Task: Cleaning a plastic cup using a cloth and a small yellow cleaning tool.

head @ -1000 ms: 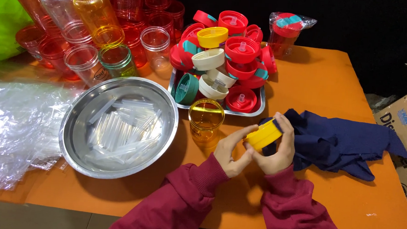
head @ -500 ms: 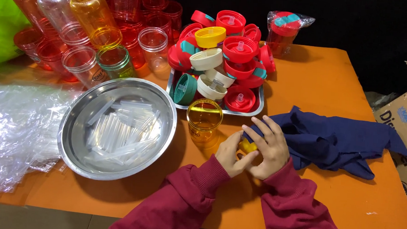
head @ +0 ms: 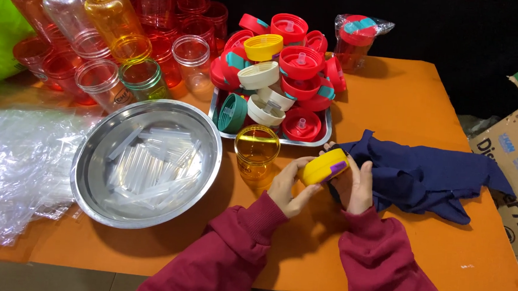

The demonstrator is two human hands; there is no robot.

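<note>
Both hands, left hand (head: 289,185) and right hand (head: 354,183), clasp a round yellow plastic lid (head: 324,166), tilted for inspection, just right of the open yellow plastic jar (head: 256,152).

Just 1 view, head-mounted, looking steeply down and forward across the orange surface (head: 427,95). Pretty close in: sleeves fill the bottom edge, both hands sit a bit below and right of centre. Far edge of the surface up top, cardboard box (head: 516,147) clipped at right, plastic sheets (head: 15,168) cut off at left.
</note>
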